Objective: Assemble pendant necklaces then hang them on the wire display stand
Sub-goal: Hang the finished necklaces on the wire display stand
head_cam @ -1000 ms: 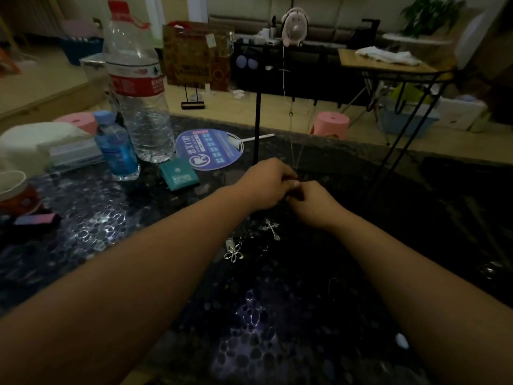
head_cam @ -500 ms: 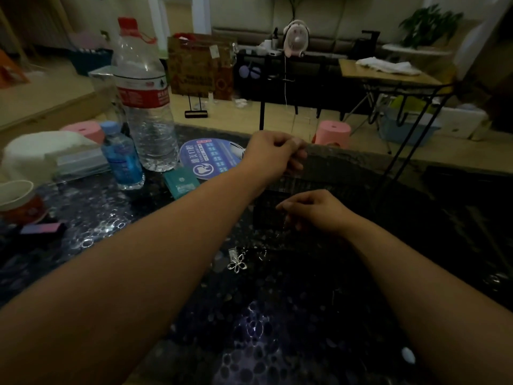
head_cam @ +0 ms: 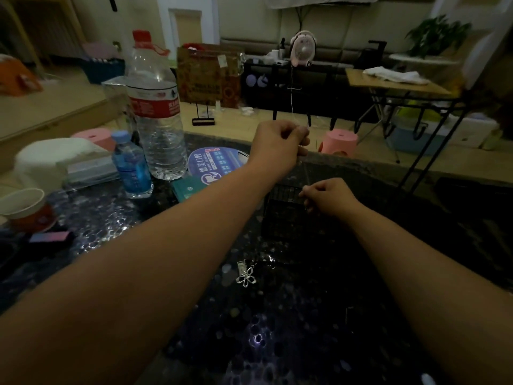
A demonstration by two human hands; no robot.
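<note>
A dark, glossy table (head_cam: 277,343) with a pebbled, light-catching surface holds a shiny silver metal flower pendant (head_cam: 246,276). Behind stand a clear, ridged plastic bottle (head_cam: 156,112) and a black wire stand (head_cam: 283,201), thin and matt.

A flower pendant (head_cam: 246,276) is seen lying on the counter (head_cam: 277,343) between the forearms, before the wire basket (head_cam: 283,209). The left hand (head_cam: 277,143) is held above and behind the right hand (head_cam: 329,197). Two bottles (head_cam: 155,112) are stood at far left.
</note>
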